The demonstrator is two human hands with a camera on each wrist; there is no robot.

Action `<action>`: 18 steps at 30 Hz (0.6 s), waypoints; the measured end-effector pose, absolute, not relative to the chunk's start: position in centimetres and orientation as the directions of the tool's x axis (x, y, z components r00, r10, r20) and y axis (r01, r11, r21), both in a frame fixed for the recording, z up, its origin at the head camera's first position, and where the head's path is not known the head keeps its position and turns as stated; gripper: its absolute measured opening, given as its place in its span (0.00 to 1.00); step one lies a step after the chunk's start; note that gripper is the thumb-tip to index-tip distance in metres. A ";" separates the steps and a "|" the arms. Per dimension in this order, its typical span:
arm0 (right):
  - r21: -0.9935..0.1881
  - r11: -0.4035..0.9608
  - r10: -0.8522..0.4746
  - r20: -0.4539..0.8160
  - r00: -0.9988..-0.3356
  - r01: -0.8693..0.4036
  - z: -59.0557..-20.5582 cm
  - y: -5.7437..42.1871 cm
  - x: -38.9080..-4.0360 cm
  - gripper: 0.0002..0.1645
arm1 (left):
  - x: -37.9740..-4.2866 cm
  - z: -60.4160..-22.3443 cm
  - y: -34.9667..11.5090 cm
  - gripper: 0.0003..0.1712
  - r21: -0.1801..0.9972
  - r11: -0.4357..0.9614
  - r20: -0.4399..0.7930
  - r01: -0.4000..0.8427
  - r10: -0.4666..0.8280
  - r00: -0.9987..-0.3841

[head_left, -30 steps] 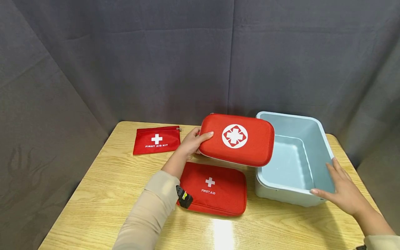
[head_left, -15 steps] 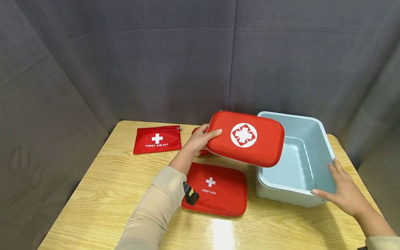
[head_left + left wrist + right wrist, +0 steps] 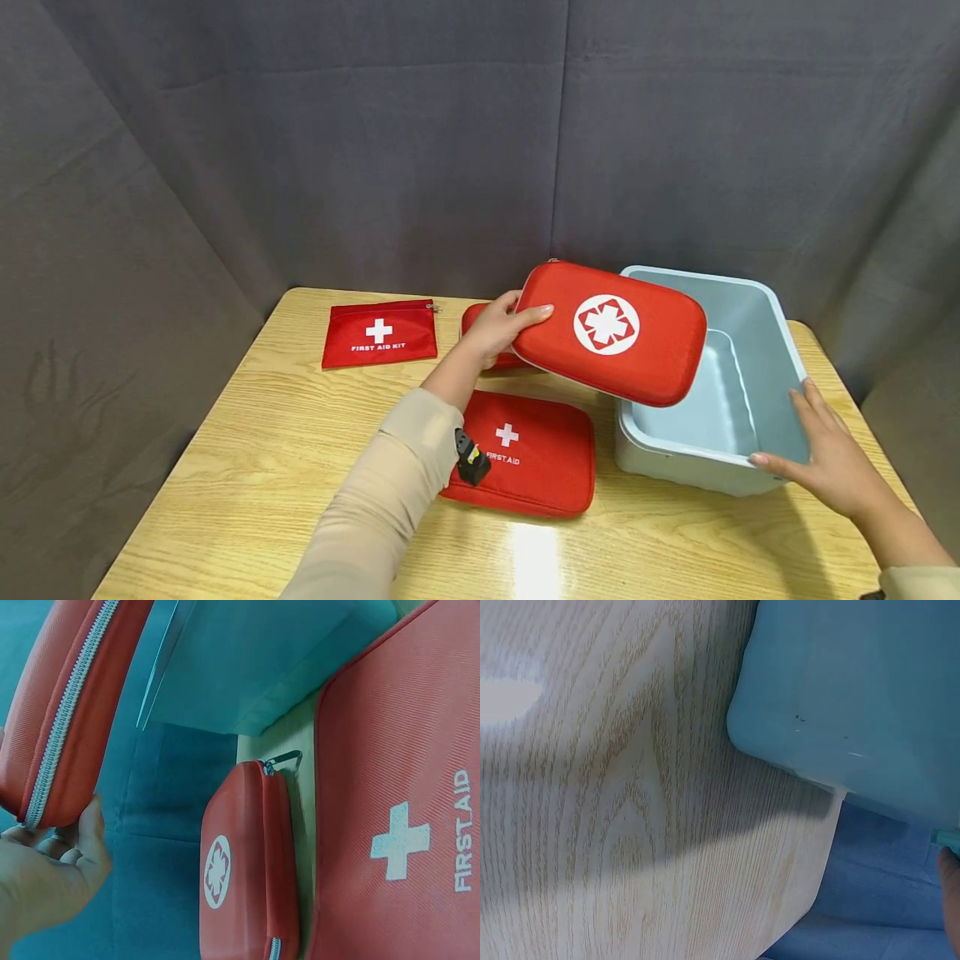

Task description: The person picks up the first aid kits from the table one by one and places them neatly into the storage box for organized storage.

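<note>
Red zip pouch [image 3: 380, 333] lies well left of a pale-blue bin [image 3: 686, 472]; a left hand [image 3: 498, 329] grips a red hard case [image 3: 615, 333] above the bin's left rim, while a right hand [image 3: 838, 467], thumb and fingers spread, touches its near right corner.

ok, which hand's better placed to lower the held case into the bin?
Probably left: left hand holds the red hard-shell first-aid case, overlapping the plastic bin in head view; right hand touches the bin's rim.

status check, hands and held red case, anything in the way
Left hand gripping red case, tilted, clear of table. Right hand on near right corner of pale blue bin. No obstruction seen.
</note>
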State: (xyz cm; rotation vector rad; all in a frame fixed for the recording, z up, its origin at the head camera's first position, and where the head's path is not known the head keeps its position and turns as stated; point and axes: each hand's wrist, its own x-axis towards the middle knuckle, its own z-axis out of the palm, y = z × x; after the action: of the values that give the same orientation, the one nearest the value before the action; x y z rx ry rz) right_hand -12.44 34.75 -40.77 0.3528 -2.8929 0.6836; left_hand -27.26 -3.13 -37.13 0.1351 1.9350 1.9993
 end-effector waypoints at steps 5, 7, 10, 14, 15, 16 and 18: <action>-0.414 0.868 -0.199 0.214 -0.956 -0.273 -40.9 34.7 -12.4 0.58 | -27.4 -36.8 -2.5 0.30 0.986 -0.001 -0.157 -0.167 0.333 -0.930; -0.412 0.870 -0.197 0.213 -0.957 -0.271 -40.8 34.7 -12.4 0.58 | -27.5 -36.7 -2.2 0.31 0.986 0.007 -0.160 -0.167 0.335 -0.928; -0.409 0.872 -0.196 0.215 -0.957 -0.271 -40.8 34.7 -12.3 0.58 | -27.4 -36.4 -1.8 0.31 0.986 0.035 -0.167 -0.165 0.337 -0.926; -0.406 0.872 -0.197 0.221 -0.955 -0.273 -40.8 34.8 -12.1 0.58 | -27.3 -36.1 -1.2 0.31 0.986 0.066 -0.165 -0.151 0.342 -0.925; -0.406 0.872 -0.196 0.222 -0.955 -0.273 -40.8 34.8 -12.1 0.58 | -27.3 -36.1 -1.1 0.31 0.987 0.068 -0.161 -0.146 0.345 -0.925; -0.405 0.872 -0.197 0.225 -0.954 -0.275 -40.8 34.8 -12.1 0.58 | -27.3 -36.0 -0.9 0.31 0.988 0.072 -0.155 -0.138 0.350 -0.924; -0.404 0.872 -0.196 0.230 -0.953 -0.277 -40.8 34.8 -12.1 0.58 | -27.3 -36.0 -0.6 0.31 0.989 0.075 -0.148 -0.130 0.359 -0.921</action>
State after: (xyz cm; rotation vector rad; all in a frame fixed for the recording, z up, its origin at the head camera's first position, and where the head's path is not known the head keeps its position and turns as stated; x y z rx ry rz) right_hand -12.06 34.80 -40.85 0.3646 -2.8619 0.6578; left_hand -27.31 -0.64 -35.97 0.2278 2.0065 1.9070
